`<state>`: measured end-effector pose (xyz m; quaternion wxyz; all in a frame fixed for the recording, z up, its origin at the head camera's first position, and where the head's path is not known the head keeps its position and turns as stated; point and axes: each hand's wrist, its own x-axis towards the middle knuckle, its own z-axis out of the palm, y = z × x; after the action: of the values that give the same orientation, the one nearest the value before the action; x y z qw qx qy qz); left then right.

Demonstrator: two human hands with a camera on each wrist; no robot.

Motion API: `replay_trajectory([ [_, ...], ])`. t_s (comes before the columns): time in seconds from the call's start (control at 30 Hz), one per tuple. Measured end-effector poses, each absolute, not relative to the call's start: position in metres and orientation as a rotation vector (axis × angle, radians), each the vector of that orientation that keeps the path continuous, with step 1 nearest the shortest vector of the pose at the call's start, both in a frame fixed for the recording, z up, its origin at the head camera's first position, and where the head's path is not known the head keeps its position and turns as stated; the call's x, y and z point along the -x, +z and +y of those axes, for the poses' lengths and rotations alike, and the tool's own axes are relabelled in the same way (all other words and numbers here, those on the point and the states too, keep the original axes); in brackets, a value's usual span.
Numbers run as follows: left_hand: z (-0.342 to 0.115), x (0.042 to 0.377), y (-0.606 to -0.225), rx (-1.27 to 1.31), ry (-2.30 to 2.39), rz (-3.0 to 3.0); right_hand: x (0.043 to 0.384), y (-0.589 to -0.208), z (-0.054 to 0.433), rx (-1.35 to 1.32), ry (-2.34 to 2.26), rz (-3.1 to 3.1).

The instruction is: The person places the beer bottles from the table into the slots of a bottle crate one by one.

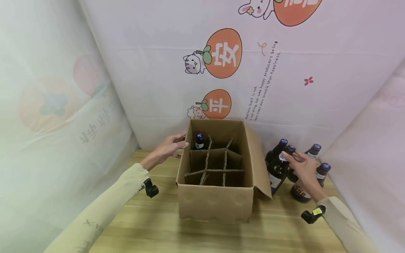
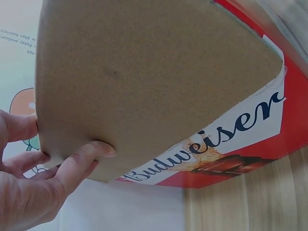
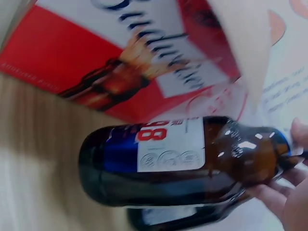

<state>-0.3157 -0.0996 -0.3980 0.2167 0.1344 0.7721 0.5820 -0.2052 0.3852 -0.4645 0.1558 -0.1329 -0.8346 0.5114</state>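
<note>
In the head view, my right hand [image 1: 302,167] grips the neck of a brown glass beer bottle [image 1: 276,173] beside the box. The right wrist view shows that bottle [image 3: 159,161] large, with its white and blue label, and fingers around its neck. A cardboard beer box [image 1: 215,202] with dividers stands in the middle. One blue-capped bottle [image 1: 199,143] sits in its back left compartment. My left hand [image 1: 166,149] touches the box's left side from outside. Seen from the left wrist, its fingertips rest against the brown flap [image 2: 134,77] and its upper edge.
Several more beer bottles stand close around the right hand, among them one at the front right [image 1: 303,191] and one behind [image 1: 313,151]. The box's right flap [image 1: 257,158] hangs outward beside them. White printed cloth [image 1: 152,70] walls off the wooden table [image 1: 148,218].
</note>
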Motion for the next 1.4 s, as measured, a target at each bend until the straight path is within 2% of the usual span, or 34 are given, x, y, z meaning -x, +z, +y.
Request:
replay_trajectory([
  [0.17,-0.099,0.315,-0.399,-0.381,1.611,2.136,0.203,-0.435,0.377,0.392,1.369,-2.42],
  [0.33,-0.101,0.312,-0.398,-0.376,1.607,2.142,0.208,-0.412,0.372,0.255,1.291,-2.382],
  [1.03,-0.098,0.316,-0.398,-0.379,1.605,2.146,0.232,-0.288,0.339,0.08,1.317,-2.152],
  [1.23,-0.099,0.316,-0.396,-0.365,1.604,2.17,0.249,-0.264,0.324,-0.036,1.432,-2.118],
  [1.4,-0.101,0.316,-0.398,-0.379,1.619,2.155,0.268,-0.266,0.305,-0.185,1.529,-1.972],
])
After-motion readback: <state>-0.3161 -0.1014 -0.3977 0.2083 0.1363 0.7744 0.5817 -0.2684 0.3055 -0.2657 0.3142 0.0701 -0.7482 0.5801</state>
